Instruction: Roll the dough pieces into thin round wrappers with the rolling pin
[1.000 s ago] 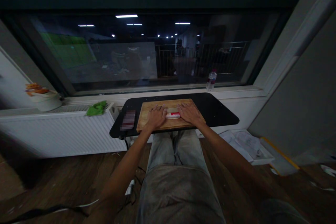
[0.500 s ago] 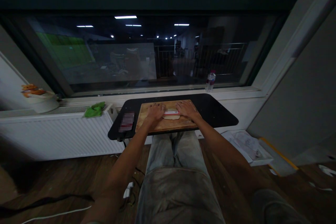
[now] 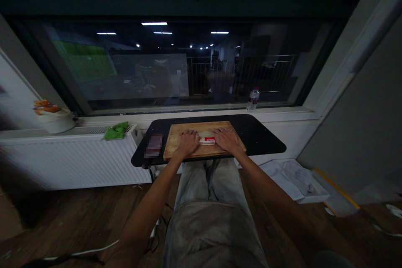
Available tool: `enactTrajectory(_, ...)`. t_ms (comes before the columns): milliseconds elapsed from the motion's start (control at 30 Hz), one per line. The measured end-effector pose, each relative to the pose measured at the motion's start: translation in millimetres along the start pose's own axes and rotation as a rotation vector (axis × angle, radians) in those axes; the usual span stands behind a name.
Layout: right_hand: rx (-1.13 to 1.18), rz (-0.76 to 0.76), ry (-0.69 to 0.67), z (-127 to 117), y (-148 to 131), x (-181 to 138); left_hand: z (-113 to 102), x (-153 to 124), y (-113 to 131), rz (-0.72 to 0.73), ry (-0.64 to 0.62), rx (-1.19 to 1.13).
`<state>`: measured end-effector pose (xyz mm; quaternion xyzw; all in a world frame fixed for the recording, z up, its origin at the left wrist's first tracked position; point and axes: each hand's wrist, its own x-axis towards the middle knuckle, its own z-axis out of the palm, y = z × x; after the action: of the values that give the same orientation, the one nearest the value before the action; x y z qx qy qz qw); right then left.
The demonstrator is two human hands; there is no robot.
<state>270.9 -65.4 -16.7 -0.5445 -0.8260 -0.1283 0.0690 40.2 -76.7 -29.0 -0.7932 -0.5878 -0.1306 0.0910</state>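
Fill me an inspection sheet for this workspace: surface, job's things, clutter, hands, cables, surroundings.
Surface: black table, wooden board on top.
Job's things: roller with red-and-white label, lying crosswise; pale dough-like piece visible just beyond it.
Clutter: pixelated item at the table's left end, unidentifiable.
Hands: left hand and right hand at opposite roller ends; finger closure unclear.
Cables: white cable on the floor, lower left.
Surroundings: window ahead, bottle on sill, green cloth on radiator.

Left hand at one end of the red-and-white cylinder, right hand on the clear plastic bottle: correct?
The right hand is misplaced: the head view shows it at the other end of the cylinder, while the bottle stands on the white windowsill. The left hand fits.
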Motion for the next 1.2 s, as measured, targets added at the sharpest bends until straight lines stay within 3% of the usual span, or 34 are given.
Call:
enactTrajectory(167,0.014,0.055,0.032,-7.5,-7.1,-13.8,0.2,-9.9,3.7,-0.011,0.021,-0.014)
enactTrajectory(633,0.046,0.036,0.016,-16.4,-18.3,-38.2,0.2,-28.7,8.0,-0.014,0.041,-0.05)
enactTrajectory(933,0.064,0.08,0.116,-1.5,-24.4,-48.2,5.3,-43.8,11.7,0.007,0.083,-0.06)
enactTrajectory(1200,0.054,0.096,0.107,0.9,-18.8,-34.7,7.6,-28.0,8.1,-0.009,0.084,-0.027)
